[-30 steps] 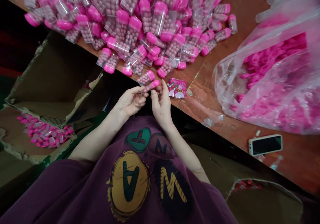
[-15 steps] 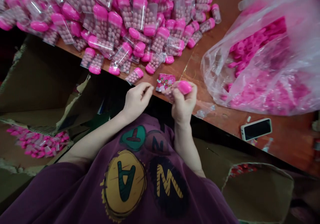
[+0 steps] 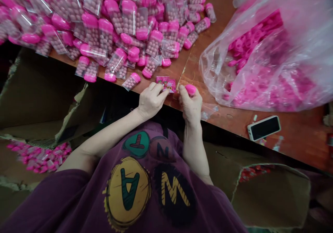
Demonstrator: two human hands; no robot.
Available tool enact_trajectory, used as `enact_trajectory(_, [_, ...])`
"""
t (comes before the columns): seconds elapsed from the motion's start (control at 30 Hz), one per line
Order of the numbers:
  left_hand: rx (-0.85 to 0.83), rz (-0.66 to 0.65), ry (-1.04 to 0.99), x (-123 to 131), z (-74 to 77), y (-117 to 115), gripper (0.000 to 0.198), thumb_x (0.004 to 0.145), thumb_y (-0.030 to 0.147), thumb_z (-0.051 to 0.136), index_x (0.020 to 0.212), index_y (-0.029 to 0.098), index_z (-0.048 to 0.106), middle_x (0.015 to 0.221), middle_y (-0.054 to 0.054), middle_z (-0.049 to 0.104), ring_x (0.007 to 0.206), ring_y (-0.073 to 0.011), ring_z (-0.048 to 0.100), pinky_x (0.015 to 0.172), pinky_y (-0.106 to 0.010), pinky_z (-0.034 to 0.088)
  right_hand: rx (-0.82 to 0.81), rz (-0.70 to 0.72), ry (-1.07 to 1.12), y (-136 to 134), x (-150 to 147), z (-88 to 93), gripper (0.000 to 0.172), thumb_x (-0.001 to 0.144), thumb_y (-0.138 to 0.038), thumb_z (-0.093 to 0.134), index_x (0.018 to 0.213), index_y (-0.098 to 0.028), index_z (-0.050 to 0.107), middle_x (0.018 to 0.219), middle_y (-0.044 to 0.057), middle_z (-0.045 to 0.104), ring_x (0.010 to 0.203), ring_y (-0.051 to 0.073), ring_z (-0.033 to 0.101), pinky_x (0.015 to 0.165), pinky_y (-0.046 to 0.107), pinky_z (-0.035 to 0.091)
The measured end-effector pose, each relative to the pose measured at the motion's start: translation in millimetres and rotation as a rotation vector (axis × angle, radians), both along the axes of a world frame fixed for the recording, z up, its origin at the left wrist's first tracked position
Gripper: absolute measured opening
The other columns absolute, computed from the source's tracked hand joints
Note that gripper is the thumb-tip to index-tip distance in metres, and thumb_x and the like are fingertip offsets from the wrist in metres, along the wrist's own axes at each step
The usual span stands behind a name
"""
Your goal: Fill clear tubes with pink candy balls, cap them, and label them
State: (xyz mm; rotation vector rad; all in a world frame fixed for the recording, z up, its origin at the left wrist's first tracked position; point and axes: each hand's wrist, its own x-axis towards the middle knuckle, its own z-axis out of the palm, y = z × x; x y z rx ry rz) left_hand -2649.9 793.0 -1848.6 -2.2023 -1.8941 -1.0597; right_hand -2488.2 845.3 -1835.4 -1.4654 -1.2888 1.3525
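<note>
One purple shirt (image 3: 78, 198) with printed letters lies nearest. Beside it, below table level: pink pieces (image 3: 41, 158) low on the left, red pieces (image 3: 253, 173) in a cardboard box (image 3: 270, 198) on the right. Right hand (image 3: 192, 107), at the table edge: closed on a pink-capped container (image 3: 190, 89); cap visible, body hidden. Left hand (image 3: 152, 101): curled, fingertips at the near edge of a printed pink packet (image 3: 162, 79) on the table (image 3: 299, 139); cannot tell whether it pinches it. Phone (image 3: 265, 128), dark screen up, lies well to the right. Single container (image 3: 131, 81) of pale pink beads lies near the edge, left of the packet. Farther: heaped filled containers (image 3: 130, 19) left; clear bag (image 3: 215, 64) of pink plastic parts (image 3: 262, 35) right.
</note>
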Motion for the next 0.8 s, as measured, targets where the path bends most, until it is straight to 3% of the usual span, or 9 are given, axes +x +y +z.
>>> enact_trajectory(0.1, [0.131,-0.055,-0.055,-3,-0.2,-2,0.023,0.107,0.020,0.056,0.101,0.020,0.078,0.084,-0.006,0.068,0.079,-0.0192,0.053,0.069,-0.034,0.037,-0.034,-0.017,0.094,2,-10,2.1,0.039,0.077,-0.050,0.087,0.087,-0.022,0.062,0.077,-0.006,0.059,0.071,0.009,0.056,0.075,0.027,0.054])
enact_trajectory(0.2, [0.095,-0.101,-0.280,-3,4.0,-6,0.018,0.106,0.026,0.061,0.106,0.019,0.078,0.091,-0.007,0.071,0.083,-0.0181,0.058,0.074,-0.032,0.042,-0.012,-0.030,0.163,3,-13,-0.6,0.035,0.075,-0.042,0.088,0.094,-0.024,0.064,0.083,-0.005,0.063,0.074,0.010,0.059,0.078,0.028,0.056])
enact_trajectory(0.33, [-0.235,0.052,-0.926,-3,22.6,-5,0.029,0.101,0.042,0.070,0.109,0.016,0.077,0.091,-0.006,0.070,0.070,-0.0123,0.056,0.071,-0.026,0.046,0.086,0.005,0.182,2,-12,0.3,0.034,0.079,-0.043,0.087,0.097,-0.026,0.063,0.091,-0.003,0.064,0.083,0.013,0.062,0.082,0.030,0.058])
enact_trajectory(0.4, [-0.454,0.097,-1.227,-5,34.3,1,0.028,0.094,0.043,0.077,0.099,0.015,0.078,0.078,-0.002,0.066,0.060,-0.0092,0.051,0.064,-0.023,0.043,0.123,0.056,0.175,2,-13,2.8,0.034,0.080,-0.043,0.087,0.097,-0.026,0.064,0.093,-0.002,0.064,0.086,0.013,0.062,0.084,0.030,0.057])
enact_trajectory(0.47, [-0.617,0.094,-1.401,-8,44.8,8,0.022,0.087,0.035,0.082,0.083,0.014,0.076,0.064,0.002,0.058,0.055,-0.0076,0.046,0.058,-0.021,0.039,0.153,0.091,0.161,2,-15,5.1,0.033,0.081,-0.043,0.087,0.098,-0.026,0.065,0.094,-0.003,0.064,0.085,0.013,0.061,0.085,0.030,0.056])
enact_trajectory(0.6, [-0.731,0.155,-1.461,-16,57.4,17,0.019,0.082,0.016,0.078,0.065,0.013,0.069,0.052,0.006,0.047,0.047,-0.0047,0.035,0.048,-0.019,0.027,0.205,0.117,0.116,2,-21,8.5,0.029,0.083,-0.040,0.085,0.100,-0.025,0.066,0.094,-0.003,0.064,0.081,0.012,0.058,0.079,0.028,0.054])
enact_trajectory(0.8, [-0.775,0.125,-1.554,-21,58.4,13,0.026,0.081,0.017,0.080,0.061,0.011,0.064,0.048,0.006,0.043,0.043,-0.0020,0.030,0.044,-0.017,0.018,0.197,0.186,0.151,1,-27,9.2,0.029,0.087,-0.042,0.081,0.101,-0.025,0.063,0.095,-0.003,0.063,0.083,0.012,0.059,0.080,0.029,0.056])
